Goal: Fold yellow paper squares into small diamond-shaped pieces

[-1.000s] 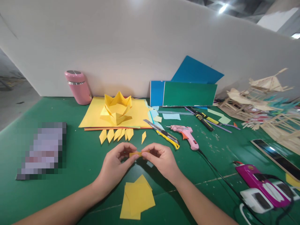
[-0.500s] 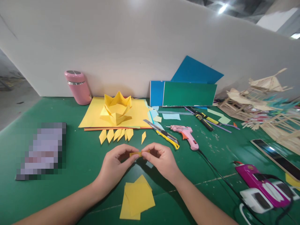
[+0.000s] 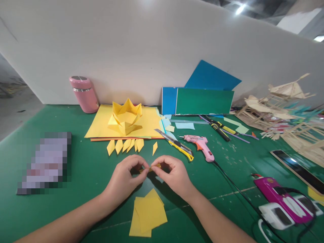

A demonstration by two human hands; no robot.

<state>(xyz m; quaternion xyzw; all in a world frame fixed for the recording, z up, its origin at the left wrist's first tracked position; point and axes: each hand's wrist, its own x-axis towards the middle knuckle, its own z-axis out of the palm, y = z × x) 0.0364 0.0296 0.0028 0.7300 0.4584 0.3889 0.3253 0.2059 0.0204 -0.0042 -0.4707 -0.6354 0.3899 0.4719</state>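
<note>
A small piece of folded yellow paper (image 3: 156, 166) is pinched between both hands above the green table. My left hand (image 3: 129, 173) is closed on its left end, thumb against fingertips. My right hand (image 3: 172, 172) pinches it near the middle, and its right end shows beside the fingers. Just below lie several square yellow paper sheets (image 3: 152, 214), overlapping. Beyond the hands, several folded yellow diamond pieces (image 3: 126, 145) sit in a row, with a single diamond piece (image 3: 155, 148) apart to the right. A yellow folded paper crown shape (image 3: 124, 126) stands on stacked yellow paper (image 3: 98, 125).
Right of the hands lie a yellow utility knife (image 3: 181, 146) and a pink glue gun (image 3: 202, 145) with a black cord. Farther right are a phone (image 3: 298, 170), a magenta power strip (image 3: 280, 195) and stick models (image 3: 268, 108). A pink flask (image 3: 84, 94) stands back left.
The pinched yellow paper has tilted, its right end now higher than its left. The fingers of both hands have shifted slightly and closer together; the other things stay in place.
</note>
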